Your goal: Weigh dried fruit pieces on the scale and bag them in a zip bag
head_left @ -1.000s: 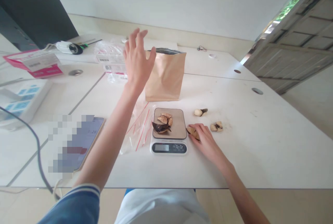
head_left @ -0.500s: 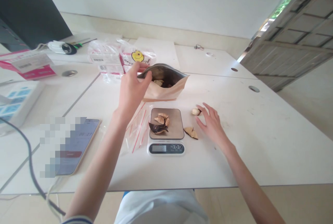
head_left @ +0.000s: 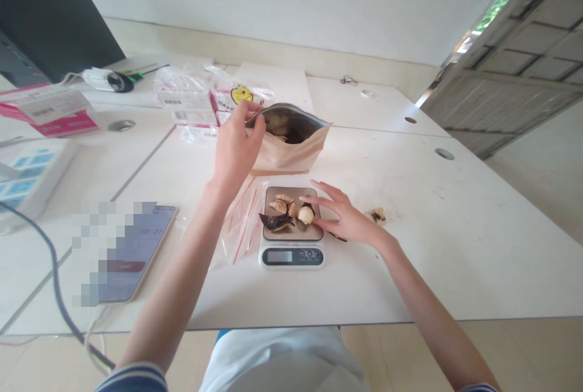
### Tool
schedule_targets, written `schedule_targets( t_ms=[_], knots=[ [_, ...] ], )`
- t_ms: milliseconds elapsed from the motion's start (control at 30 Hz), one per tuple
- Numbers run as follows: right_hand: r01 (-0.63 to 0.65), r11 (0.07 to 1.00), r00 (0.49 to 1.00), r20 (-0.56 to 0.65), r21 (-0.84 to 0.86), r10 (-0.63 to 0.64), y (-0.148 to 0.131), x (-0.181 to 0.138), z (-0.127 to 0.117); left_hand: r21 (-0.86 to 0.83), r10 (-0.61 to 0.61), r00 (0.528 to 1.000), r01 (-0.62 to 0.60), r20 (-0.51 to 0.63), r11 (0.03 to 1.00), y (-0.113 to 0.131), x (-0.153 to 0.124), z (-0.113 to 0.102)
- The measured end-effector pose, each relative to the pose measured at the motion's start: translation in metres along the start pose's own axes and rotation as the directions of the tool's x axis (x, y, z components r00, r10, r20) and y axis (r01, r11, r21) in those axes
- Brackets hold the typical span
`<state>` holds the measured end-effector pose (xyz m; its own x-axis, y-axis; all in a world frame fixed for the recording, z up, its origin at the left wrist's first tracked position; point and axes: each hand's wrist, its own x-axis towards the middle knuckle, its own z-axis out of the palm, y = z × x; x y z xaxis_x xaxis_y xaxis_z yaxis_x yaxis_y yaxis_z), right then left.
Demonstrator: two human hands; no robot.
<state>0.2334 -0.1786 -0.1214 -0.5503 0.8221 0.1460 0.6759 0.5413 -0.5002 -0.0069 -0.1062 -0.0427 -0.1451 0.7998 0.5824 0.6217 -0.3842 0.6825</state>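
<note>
The left hand point(head_left: 239, 143) pinches the near-left rim of a brown paper pouch point(head_left: 291, 155), thumb on one side of the edge and fingers curled over it. The right hand point(head_left: 339, 213) reaches over the right edge of the digital kitchen scale point(head_left: 294, 256), its index finger extended and its thumb and another finger at either side of a pale round piece point(head_left: 306, 216); whether they grip it or merely rest beside it, I cannot tell.

The pouch stands just beyond the scale, its mouth wide open and leaning toward the person, showing a silvery lining and some pale bits inside. On the scale's square pan lie several tan wedge-shaped pieces point(head_left: 282, 202) near its middle, with a dark curved husk point(head_left: 276, 222) in front of them and overhanging the left edge. The pale round piece sits to their right, over the pan. The figures on the display are too blurred to read.

Just right of the scale, a flat piece point(head_left: 339, 237) lies mostly hidden under the right hand. Farther right, well apart from the scale, is a small pale-and-dark fragment point(head_left: 377, 216) on the white tabletop point(head_left: 410, 276). Clear bags with red strips point(head_left: 241, 222) lie immediately left of the scale. Beyond them on that side is a smartphone point(head_left: 141, 252), its upper left part pixelated. Far left of the scale sits a white power strip point(head_left: 36, 167).
</note>
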Motion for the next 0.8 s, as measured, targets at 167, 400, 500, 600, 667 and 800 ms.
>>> schedule_targets(
  t_ms=[167,400,500,600,667,800],
  knots=[
    [-0.182,0.983,0.966,-0.185,0.001,0.179,0.019,-0.038,0.007,-0.011,-0.005,1.000,0.005,-0.014,1.000,-0.003,0.000,0.002],
    [-0.295,0.950,0.936,-0.230,-0.099,0.266,0.028,-0.071,0.044,-0.017,0.028,0.998,-0.029,-0.057,0.999,-0.006,0.002,0.006],
    [-0.291,0.951,0.931,-0.258,-0.102,0.257,0.031,-0.069,0.049,-0.020,0.030,0.999,-0.031,-0.042,0.999,-0.006,0.004,0.006],
    [-0.274,0.957,0.923,-0.306,-0.097,0.234,0.032,-0.067,0.049,-0.034,0.029,0.999,-0.030,-0.041,0.999,-0.007,0.004,0.005],
    [-0.264,0.959,0.906,-0.367,-0.105,0.209,0.029,-0.064,0.046,-0.029,0.030,0.999,-0.031,-0.045,0.999,-0.007,0.004,0.005],
    [-0.195,0.975,0.871,-0.476,-0.109,0.121,0.000,-0.047,0.034,-0.019,0.026,0.999,-0.027,-0.039,0.999,-0.007,0.004,0.006]
  ],
)
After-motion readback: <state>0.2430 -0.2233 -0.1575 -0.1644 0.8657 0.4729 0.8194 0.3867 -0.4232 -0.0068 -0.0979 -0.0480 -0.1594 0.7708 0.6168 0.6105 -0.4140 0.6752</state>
